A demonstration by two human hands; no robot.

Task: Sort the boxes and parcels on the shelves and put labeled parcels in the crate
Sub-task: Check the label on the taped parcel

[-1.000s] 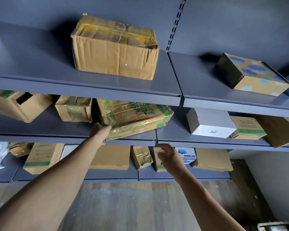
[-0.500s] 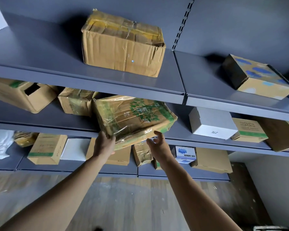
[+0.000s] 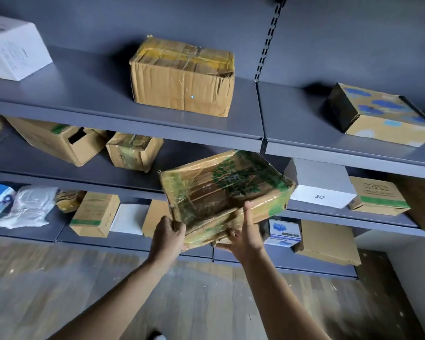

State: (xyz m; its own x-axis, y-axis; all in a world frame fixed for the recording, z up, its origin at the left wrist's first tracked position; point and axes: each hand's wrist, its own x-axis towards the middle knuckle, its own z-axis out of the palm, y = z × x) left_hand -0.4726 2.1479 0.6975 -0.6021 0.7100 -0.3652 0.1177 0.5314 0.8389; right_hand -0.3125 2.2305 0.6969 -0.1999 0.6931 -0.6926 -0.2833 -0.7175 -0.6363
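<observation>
Parcel [image 3: 227,192] out: left grip [image 3: 168,238], right grip [image 3: 245,239]

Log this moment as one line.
object: tape-wrapped parcel, tilted, held before shelves | left hand: grips its corner | right hand: holds its lower edge

Dim, soft light; wide-angle bending, blurred floor at edges.
</observation>
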